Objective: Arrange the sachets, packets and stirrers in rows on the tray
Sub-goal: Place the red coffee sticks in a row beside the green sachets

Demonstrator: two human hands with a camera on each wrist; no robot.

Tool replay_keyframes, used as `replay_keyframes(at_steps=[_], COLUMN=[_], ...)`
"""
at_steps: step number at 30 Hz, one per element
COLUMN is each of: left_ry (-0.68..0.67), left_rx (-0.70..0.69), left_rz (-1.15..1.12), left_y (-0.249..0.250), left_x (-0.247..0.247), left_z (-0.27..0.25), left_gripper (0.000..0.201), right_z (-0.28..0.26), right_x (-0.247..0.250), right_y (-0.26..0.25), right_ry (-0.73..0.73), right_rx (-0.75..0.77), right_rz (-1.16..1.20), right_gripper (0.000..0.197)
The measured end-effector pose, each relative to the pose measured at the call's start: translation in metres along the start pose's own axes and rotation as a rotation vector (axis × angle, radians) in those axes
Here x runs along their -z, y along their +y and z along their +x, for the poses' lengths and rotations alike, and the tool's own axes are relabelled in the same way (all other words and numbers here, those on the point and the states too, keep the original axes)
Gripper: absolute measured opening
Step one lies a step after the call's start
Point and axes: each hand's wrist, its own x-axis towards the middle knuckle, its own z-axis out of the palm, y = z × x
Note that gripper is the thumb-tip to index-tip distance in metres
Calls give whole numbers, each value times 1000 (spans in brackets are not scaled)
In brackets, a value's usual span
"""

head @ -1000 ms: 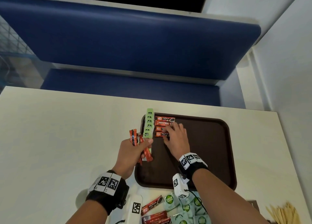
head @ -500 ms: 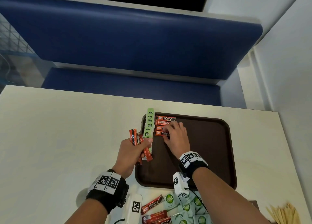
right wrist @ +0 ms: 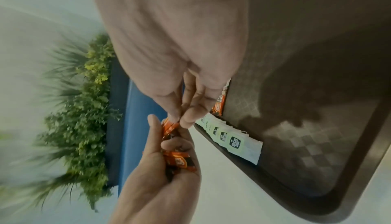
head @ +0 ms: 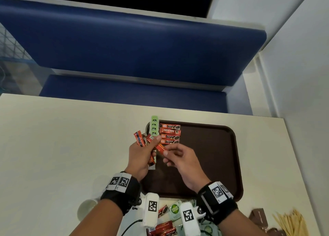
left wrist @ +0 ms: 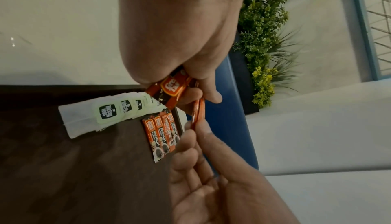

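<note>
Two hands meet over the near-left part of the tray (head: 213,191), and everything turns on the one red sachet (head: 161,149) passing between them. Nearest me, loose sachets and green packets (head: 174,209) lie on the table below the tray's near rim, with stirrers (head: 292,223) off to the right. The left hand (head: 140,155) is closed round a fan of red sachets; the right hand (head: 183,161) pinches the lower end of one of them between thumb and fingertip, the sachet slanting up-left toward the bunch. Just beyond, four red sachets (head: 170,134) lie flat in a stack at the far-left corner, long axes running left-right, beside a green strip (head: 154,128) along the left rim. I'd judge the pinched sachet must swing level and go down just nearer than the fourth; the right hand is closer.
</note>
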Motion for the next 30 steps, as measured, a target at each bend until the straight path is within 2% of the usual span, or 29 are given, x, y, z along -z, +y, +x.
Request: replay_keyframes(at_steps=[4,7,10,12,16,18,21,26,30], left_ry=[-29,-101,-93,-48,-9,-29,-39,54,91], left_rx=[-4,4,-13,-49,-92,-83,-101,-155,-104], left_rz=[45,-50,2,98,207,232,273,287,269], left_y=[0,1,2,3,9,12,12,4,-7], left_x=[-2,-2,-5,-6,-10,-11,-5,-6,-5], left_z=[-1,-2,-6,-8,-9,-8,-5,-6,-8], left_gripper=[33,39,37,34,29,28,33,24,27], right_z=[1,0,-1,-3,-7,-4,-2,-1,9], right_x=[11,14,16,18,20,21,24,28,30], right_y=[-4,-9,-9,-8,-1,4,7,10,16], right_ry=[43,-22,-79,-93,-71,-12,32,76,174], right_rx=[-46,-225,-352,-298,-17,3,-53,-58,-114], right_rz=[143,397,528,420,-62,-46,60,167,194], right_gripper=[19,24,29,31,24,23,23,24,15])
